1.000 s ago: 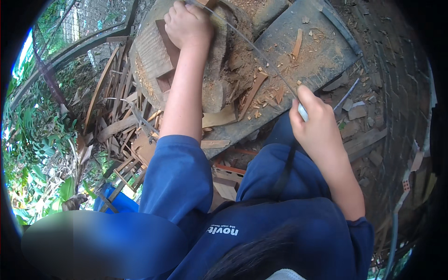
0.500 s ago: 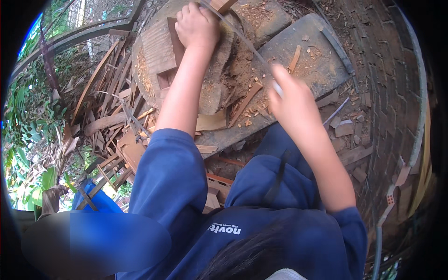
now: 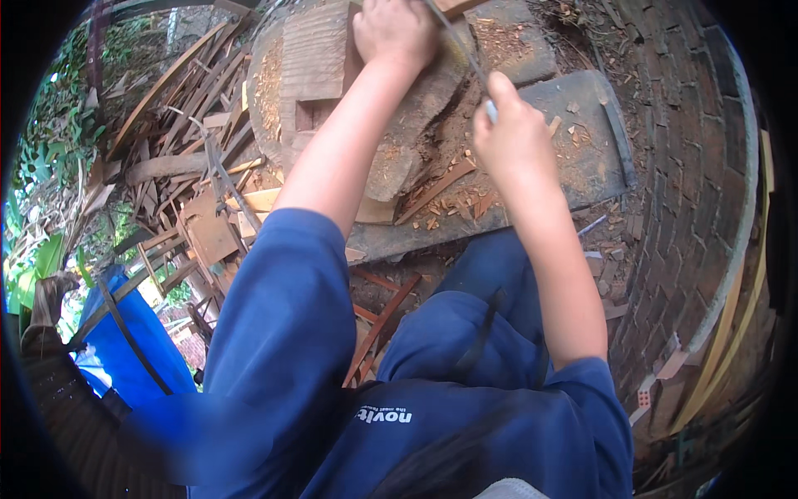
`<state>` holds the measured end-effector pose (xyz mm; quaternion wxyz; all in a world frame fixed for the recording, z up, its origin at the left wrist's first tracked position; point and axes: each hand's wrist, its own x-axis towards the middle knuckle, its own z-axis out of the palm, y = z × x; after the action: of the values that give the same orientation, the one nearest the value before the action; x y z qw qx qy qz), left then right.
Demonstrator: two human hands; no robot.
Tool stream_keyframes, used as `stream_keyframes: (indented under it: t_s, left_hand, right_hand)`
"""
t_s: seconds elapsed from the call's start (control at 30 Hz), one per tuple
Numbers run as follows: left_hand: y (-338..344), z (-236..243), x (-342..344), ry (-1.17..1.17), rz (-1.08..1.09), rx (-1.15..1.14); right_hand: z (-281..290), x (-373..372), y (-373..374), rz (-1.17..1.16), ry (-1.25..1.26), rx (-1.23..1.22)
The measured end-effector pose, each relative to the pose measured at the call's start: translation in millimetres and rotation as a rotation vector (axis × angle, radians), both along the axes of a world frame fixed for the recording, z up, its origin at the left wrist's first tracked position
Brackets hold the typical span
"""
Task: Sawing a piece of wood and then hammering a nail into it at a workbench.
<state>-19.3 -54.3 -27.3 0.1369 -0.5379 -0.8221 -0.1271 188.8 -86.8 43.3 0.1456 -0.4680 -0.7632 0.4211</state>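
Note:
Near the top edge, my left hand (image 3: 396, 35) is closed around a piece of wood (image 3: 459, 7), whose reddish-brown end shows to the right of the fingers. Under that hand lies a large wooden block (image 3: 314, 51) with a square notch cut in it, resting on a round tree stump (image 3: 405, 162). My right hand (image 3: 517, 137) grips the pale handle of a long, thin metal blade (image 3: 460, 40). The blade slants up and left to the wood beside my left hand. It shows nearly edge-on, so saw or file cannot be told. Its far end is out of view.
A grey slab (image 3: 582, 108) with shavings and chips adjoins the stump. Wood scraps (image 3: 187, 108) pile up at the left, above a blue sheet (image 3: 137, 333). A brick surface (image 3: 682, 166) runs along the right. My bent knee (image 3: 453, 333) is below the slab.
My right hand has moved closer to my left hand, pushing the blade up and left along the wood. My left hand keeps its hold. The whole view has shifted somewhat.

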Motion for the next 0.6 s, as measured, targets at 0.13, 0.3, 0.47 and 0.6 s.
stream_keyframes:
  t_s: [0.13,0.3,0.47,0.6]
  left_hand:
    - [-1.5,-4.8,-1.4,0.004,0.006,0.002]
    - [4.4,-5.1,-10.4,-0.008,0.13,-0.001]
    - [8.9,-1.8,-17.6,-0.097,0.119,-0.034]
    - [6.8,-3.0,-15.9,-0.087,0.104,-0.045]
  right_hand:
    - [7.1,44.4,-33.2,-0.05,0.027,-0.05]
    - [-4.9,72.6,-32.0,-0.076,-0.03,-0.157]
    - [-17.9,80.3,-26.3,0.016,-0.054,-0.151]
    - [23.2,110.4,-57.8,-0.01,-0.022,-0.162]
